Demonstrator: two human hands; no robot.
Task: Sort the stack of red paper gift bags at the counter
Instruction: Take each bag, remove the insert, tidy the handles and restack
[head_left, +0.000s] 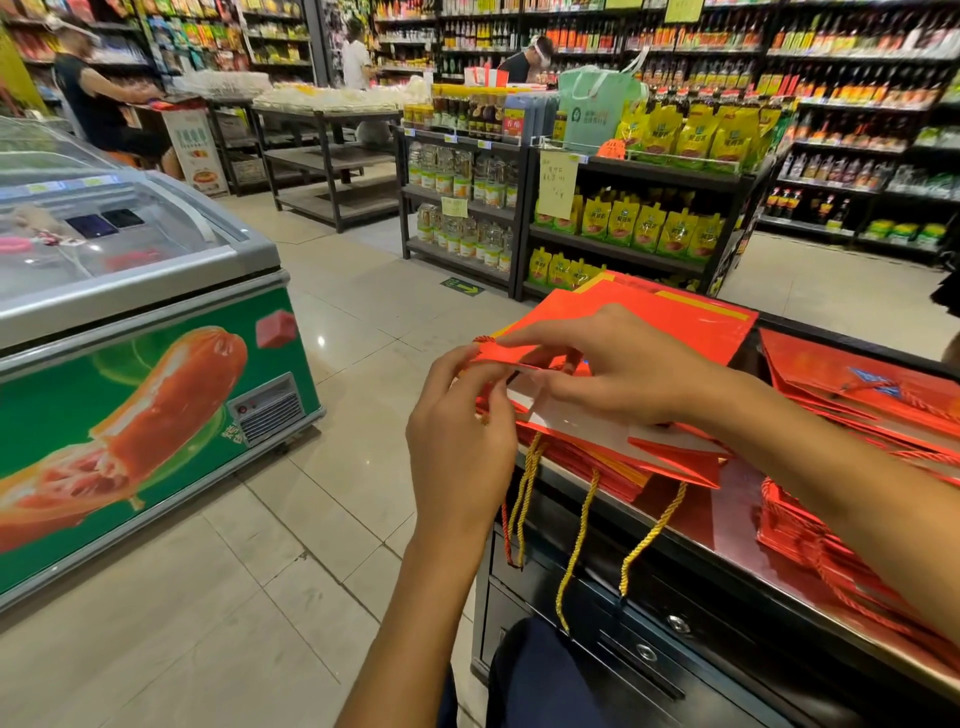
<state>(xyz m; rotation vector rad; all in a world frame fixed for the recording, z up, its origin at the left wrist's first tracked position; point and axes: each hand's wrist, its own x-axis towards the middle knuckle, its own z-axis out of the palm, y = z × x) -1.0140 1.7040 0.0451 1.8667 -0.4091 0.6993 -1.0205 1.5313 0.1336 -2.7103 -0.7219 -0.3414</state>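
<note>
A stack of flat red paper gift bags (670, 322) lies on the left end of the dark counter (727, 525), with yellow cord handles (576, 545) hanging over its front edge. My left hand (457, 431) pinches the near left corner of the top bag. My right hand (613, 364) lies across that same bag, its fingers pinching the bag's edge close to the left hand. More red bags (857, 395) are piled to the right on the counter, partly behind my right forearm.
A chest freezer (145, 332) with a sausage picture stands to the left across a tiled aisle. Shelves of yellow pouches and bottles (639, 218) fill the area beyond the counter. People stand far back. Counter drawers (649, 639) sit below the bags.
</note>
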